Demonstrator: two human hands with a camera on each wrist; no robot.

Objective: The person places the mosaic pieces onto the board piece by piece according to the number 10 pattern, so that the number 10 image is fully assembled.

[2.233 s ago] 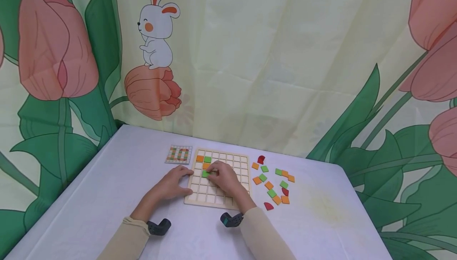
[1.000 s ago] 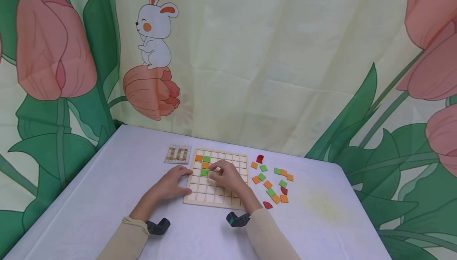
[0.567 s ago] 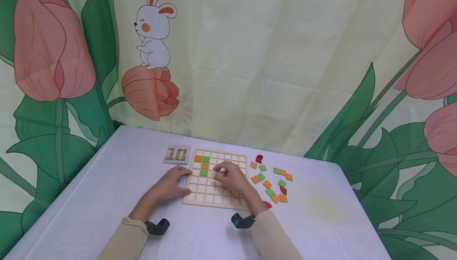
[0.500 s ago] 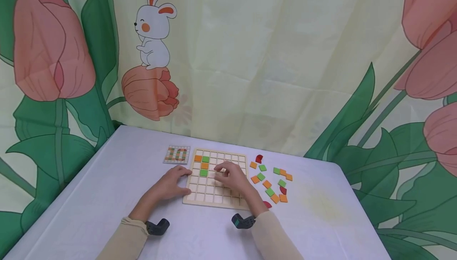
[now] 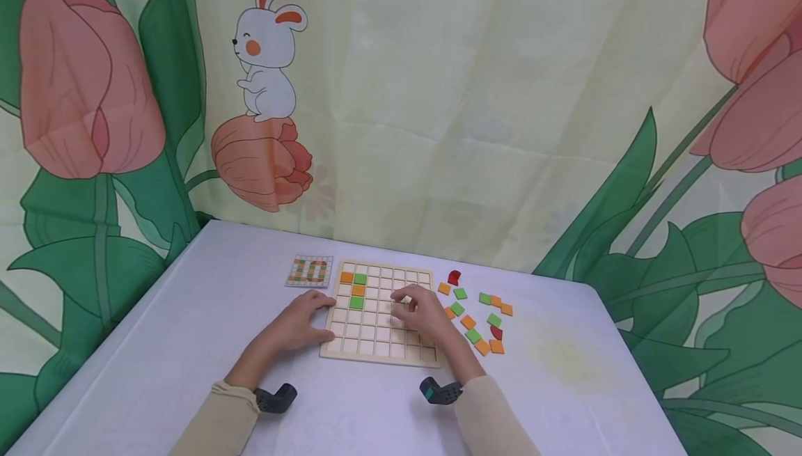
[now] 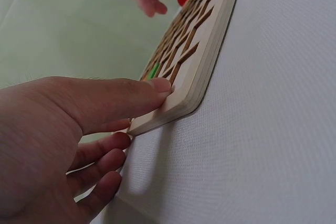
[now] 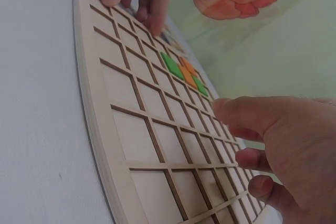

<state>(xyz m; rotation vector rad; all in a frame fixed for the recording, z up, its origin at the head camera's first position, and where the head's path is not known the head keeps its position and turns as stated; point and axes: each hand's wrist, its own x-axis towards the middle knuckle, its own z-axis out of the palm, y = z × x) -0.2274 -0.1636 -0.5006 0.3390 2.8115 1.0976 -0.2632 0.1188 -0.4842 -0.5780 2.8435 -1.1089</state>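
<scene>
A square wooden grid board lies on the table. Two orange and two green square tiles sit in its upper left cells, such as this green tile. My left hand rests at the board's left edge, thumb and forefinger apart; the left wrist view shows the thumb on the frame and the other fingers beside it. Above the right half of the board hovers my right hand, fingers loosely bent, with nothing between thumb and fingertips. In the right wrist view this hand hangs over the cells.
A small printed card with a coloured grid pattern lies beyond the left hand. Right of the board are several loose orange and green tiles and red curved pieces. A curtain with printed tulips and a rabbit hangs behind.
The right hand has let go of the lower green tile, which stays in its cell, and has moved right across the board. The left hand stays at the board's edge.
</scene>
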